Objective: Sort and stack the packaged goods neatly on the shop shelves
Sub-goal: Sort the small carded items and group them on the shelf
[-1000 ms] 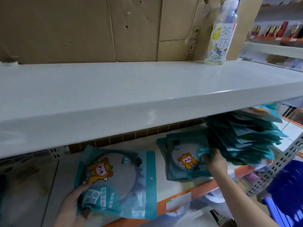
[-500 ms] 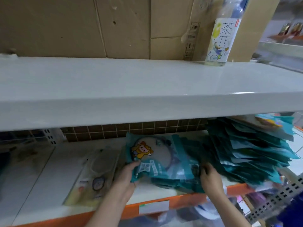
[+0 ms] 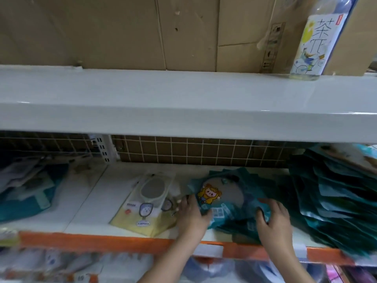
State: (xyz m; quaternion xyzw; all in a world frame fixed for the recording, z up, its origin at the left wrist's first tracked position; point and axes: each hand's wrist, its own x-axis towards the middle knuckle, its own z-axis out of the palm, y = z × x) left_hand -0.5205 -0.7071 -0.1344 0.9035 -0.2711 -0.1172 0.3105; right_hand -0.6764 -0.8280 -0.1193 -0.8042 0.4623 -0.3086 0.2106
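Note:
A small pile of flat teal packets (image 3: 226, 201) with a yellow cartoon figure lies on the lower white shelf (image 3: 89, 203). My left hand (image 3: 192, 213) grips the pile's left edge, thumb on top. My right hand (image 3: 274, 218) curls over its right front corner. Right of my right hand a tall slumped stack of the same teal packets (image 3: 330, 197) leans across the shelf. A yellow and clear packet (image 3: 145, 207) holding a round item lies just left of my left hand.
The upper white shelf (image 3: 183, 103) overhangs the lower one, with a tea bottle (image 3: 314, 39) at its right and cardboard behind. More blurred teal goods (image 3: 26, 193) lie far left. An orange rail (image 3: 114, 243) edges the shelf front.
The left hand brought its teal packet from the left onto the small pile. Both hands now hold the pile's sides, and the view has shifted left and lower.

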